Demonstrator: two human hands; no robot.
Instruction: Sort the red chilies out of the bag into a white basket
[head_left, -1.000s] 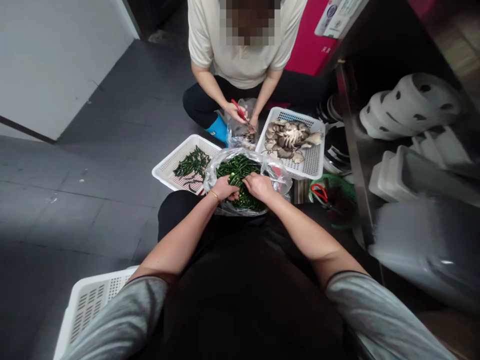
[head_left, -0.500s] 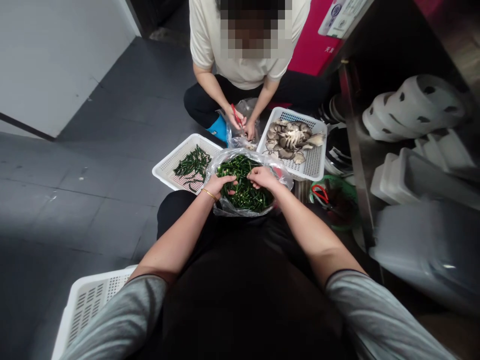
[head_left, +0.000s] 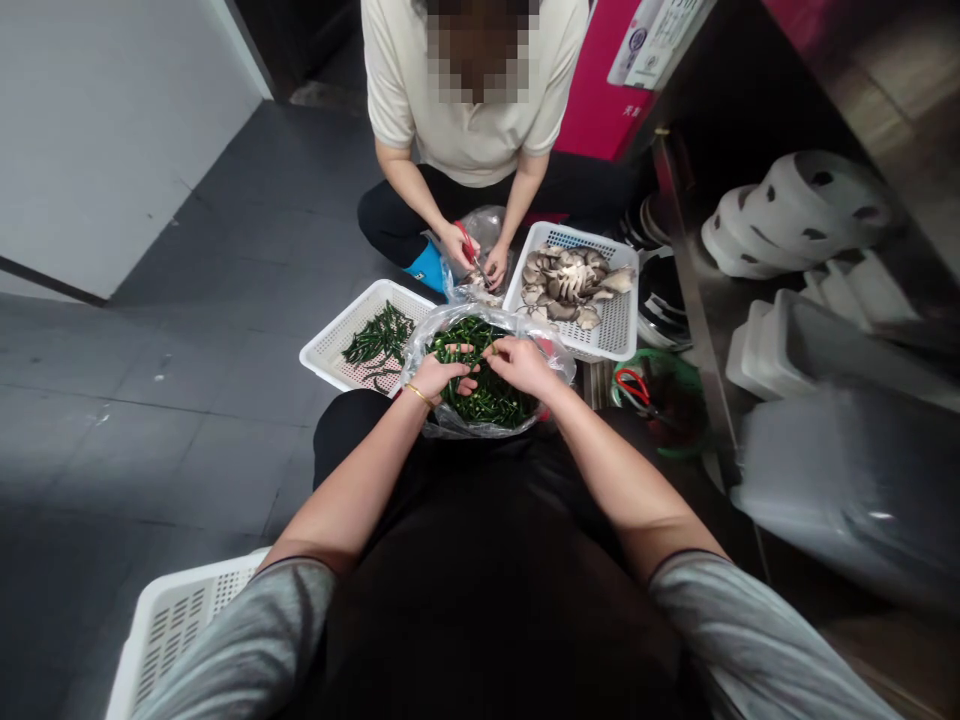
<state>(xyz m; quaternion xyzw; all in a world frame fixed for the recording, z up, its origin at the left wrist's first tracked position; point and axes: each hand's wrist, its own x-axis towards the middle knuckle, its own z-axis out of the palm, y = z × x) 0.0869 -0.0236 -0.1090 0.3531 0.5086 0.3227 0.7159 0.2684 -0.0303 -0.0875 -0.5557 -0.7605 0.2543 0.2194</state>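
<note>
A clear plastic bag (head_left: pixel 421 335) full of thin green chillies (head_left: pixel 499 400) lies spread wide before my lap. Over the chillies, my left hand (head_left: pixel 442 376) has its fingers stretched and apart, with green chillies showing between and around them; a gold bangle circles that wrist. My right hand (head_left: pixel 521 365) is closed in a pinch close to the left fingertips. A small green piece, seemingly a chilli, shows at the pinch, though the fingers partly hide it. Left of the bag, a white basket (head_left: pixel 319 358) holds more chillies (head_left: pixel 382 335).
Opposite me sits a co-worker (head_left: pixel 472 140) using red scissors (head_left: pixel 469 245) over another plastic bag. A white basket (head_left: pixel 630 335) of oyster mushrooms (head_left: pixel 574 280) is at the right. Red-handled scissors (head_left: pixel 632 385) rest on a green basket (head_left: pixel 679 440). Shelving (head_left: pixel 694 290) with containers lines the right.
My right hand has shifted slightly left, closer to the left hand. The left fingers have moved a little within the chillies. The view has shifted slightly.
</note>
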